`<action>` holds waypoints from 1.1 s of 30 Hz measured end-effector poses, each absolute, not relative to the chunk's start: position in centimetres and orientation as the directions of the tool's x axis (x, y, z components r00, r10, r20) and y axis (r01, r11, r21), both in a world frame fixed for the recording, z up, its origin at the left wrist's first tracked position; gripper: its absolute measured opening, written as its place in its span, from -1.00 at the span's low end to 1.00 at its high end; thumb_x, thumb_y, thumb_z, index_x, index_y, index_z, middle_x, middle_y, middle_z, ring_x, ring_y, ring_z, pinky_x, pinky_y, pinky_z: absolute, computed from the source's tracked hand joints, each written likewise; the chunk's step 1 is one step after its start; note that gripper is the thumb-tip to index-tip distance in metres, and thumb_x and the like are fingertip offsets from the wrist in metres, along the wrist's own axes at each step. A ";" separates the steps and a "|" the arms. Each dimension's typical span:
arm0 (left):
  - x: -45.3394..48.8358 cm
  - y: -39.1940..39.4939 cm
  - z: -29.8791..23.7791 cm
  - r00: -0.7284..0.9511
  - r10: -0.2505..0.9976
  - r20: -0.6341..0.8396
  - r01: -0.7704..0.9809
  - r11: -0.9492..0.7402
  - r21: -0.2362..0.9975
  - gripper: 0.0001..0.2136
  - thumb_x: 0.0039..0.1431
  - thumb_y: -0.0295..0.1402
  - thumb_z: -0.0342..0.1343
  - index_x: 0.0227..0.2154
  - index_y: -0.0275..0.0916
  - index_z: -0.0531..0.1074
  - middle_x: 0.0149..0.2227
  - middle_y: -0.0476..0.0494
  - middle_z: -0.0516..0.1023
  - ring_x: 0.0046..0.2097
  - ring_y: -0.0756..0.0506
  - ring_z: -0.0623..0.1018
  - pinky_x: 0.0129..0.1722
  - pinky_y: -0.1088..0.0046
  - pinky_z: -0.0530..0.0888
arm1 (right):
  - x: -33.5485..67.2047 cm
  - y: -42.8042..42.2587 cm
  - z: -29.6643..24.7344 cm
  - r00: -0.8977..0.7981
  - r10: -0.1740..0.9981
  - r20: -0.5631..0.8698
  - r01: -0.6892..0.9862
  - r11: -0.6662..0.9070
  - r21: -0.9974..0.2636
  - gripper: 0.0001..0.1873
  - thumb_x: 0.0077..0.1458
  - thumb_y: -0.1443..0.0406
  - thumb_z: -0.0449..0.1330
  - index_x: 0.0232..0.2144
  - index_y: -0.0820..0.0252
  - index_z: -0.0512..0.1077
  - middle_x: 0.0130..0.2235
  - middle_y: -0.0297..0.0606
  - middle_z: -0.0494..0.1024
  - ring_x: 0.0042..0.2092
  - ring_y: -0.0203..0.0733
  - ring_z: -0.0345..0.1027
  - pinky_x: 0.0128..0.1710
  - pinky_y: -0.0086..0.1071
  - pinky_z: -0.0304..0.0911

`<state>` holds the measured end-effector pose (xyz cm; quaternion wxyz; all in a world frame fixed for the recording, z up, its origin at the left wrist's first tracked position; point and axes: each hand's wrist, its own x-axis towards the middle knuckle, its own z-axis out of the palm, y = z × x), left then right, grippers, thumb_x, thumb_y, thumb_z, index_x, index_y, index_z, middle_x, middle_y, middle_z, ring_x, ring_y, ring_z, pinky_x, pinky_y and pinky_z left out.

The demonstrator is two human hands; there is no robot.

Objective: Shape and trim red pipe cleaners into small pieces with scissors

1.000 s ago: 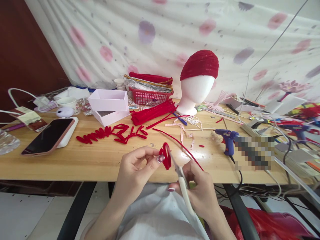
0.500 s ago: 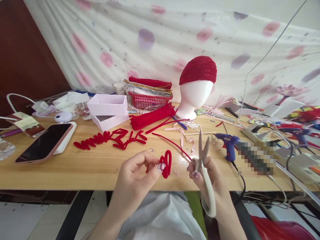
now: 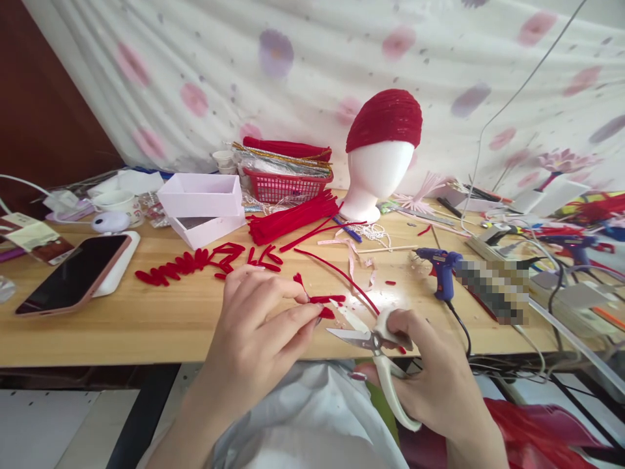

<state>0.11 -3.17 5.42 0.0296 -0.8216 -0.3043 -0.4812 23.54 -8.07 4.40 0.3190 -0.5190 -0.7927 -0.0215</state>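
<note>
A short bent piece of red pipe cleaner is pinched in the fingertips of my left hand, its ends pointing right. In my right hand are white-handled scissors, blades parted and close to those ends. A long red pipe cleaner lies on the table just beyond my hands. Left of it rest several red looped pieces, partly hidden behind my left hand. A thick bundle of red pipe cleaners lies farther back.
A white foam head wears a red wrapped cap. Behind the bundle stand a red basket and a white box. A phone lies left. On the right are a blue glue gun, power strips and cables.
The scissors have swung from pointing up to pointing left, beside the held piece. My left hand has turned over, and the red loop now shows separate ends. A small red scrap appears on the table.
</note>
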 end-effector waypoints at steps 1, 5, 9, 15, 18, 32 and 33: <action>0.1 -3.2 5.4 0.357 0.469 0.808 0.523 -0.817 0.243 -0.87 0.12 -0.58 0.18 -0.32 -0.23 0.52 -0.30 -0.13 0.55 -0.23 -0.14 0.47 -0.10 0.12 0.34 | 23.5 -8.1 4.4 -0.269 0.805 0.529 0.842 0.463 -0.276 -0.61 0.04 0.11 0.32 -0.36 0.08 0.15 -0.52 -0.44 0.36 -0.55 -0.28 0.21 -0.57 -0.46 0.12; 0.2 -3.5 5.1 0.381 0.467 0.798 0.503 -0.829 0.245 -0.87 0.13 -0.59 0.16 -0.30 -0.26 0.50 -0.26 -0.16 0.53 -0.20 -0.15 0.45 -0.06 0.07 0.34 | 23.2 -8.1 4.4 -0.283 0.794 0.538 0.859 0.459 -0.227 -0.63 0.10 0.08 0.27 -0.38 0.08 0.14 -0.57 -0.46 0.34 -0.60 -0.30 0.20 -0.60 -0.47 0.09; 0.2 -3.5 5.1 0.390 0.475 0.789 0.492 -0.832 0.257 -0.85 0.13 -0.62 0.15 -0.31 -0.26 0.47 -0.25 -0.14 0.52 -0.19 -0.13 0.45 -0.04 0.04 0.34 | 23.2 -7.9 4.2 -0.278 0.797 0.537 0.869 0.447 -0.213 -0.69 0.11 0.14 0.24 -0.40 0.09 0.16 -0.58 -0.45 0.36 -0.59 -0.30 0.23 -0.59 -0.48 0.09; 0.4 -3.5 5.1 0.385 0.499 0.776 0.504 -0.818 0.276 -0.85 0.15 -0.61 0.14 -0.32 -0.22 0.45 -0.25 -0.11 0.51 -0.19 -0.12 0.46 -0.02 0.03 0.35 | 23.4 -7.9 3.9 -0.266 0.804 0.533 0.863 0.444 -0.240 -0.69 0.08 0.17 0.26 -0.40 0.09 0.17 -0.57 -0.46 0.37 -0.59 -0.32 0.23 -0.59 -0.50 0.09; 0.5 -3.5 5.1 0.386 0.507 0.771 0.511 -0.813 0.278 -0.85 0.14 -0.60 0.14 -0.34 -0.20 0.45 -0.25 -0.09 0.51 -0.20 -0.11 0.47 -0.02 0.06 0.36 | 23.4 -8.0 3.7 -0.228 0.825 0.518 0.870 0.411 -0.272 -0.69 0.10 0.15 0.25 -0.41 0.10 0.17 -0.57 -0.45 0.39 -0.58 -0.32 0.25 -0.57 -0.49 0.09; 0.5 -3.1 4.2 0.244 0.730 0.639 0.348 -0.681 0.645 -0.88 0.12 -0.54 0.16 -0.35 -0.19 0.51 -0.28 -0.08 0.52 -0.19 -0.09 0.51 -0.13 0.28 0.43 | 24.1 -7.7 2.3 0.033 0.879 0.476 0.607 0.361 -0.708 -0.64 0.01 0.09 0.36 -0.42 0.10 0.27 -0.51 -0.38 0.42 -0.52 -0.27 0.25 -0.53 -0.43 0.20; 0.5 -2.9 3.9 0.226 0.804 0.550 0.267 -0.594 0.758 -0.90 0.12 -0.52 0.16 -0.38 -0.19 0.50 -0.28 -0.08 0.53 -0.19 -0.09 0.53 -0.16 0.33 0.45 | 24.0 -7.4 2.2 0.049 0.891 0.452 0.492 0.372 -0.787 -0.64 0.04 0.03 0.33 -0.36 0.10 0.30 -0.42 -0.30 0.50 -0.45 -0.21 0.32 -0.46 -0.38 0.28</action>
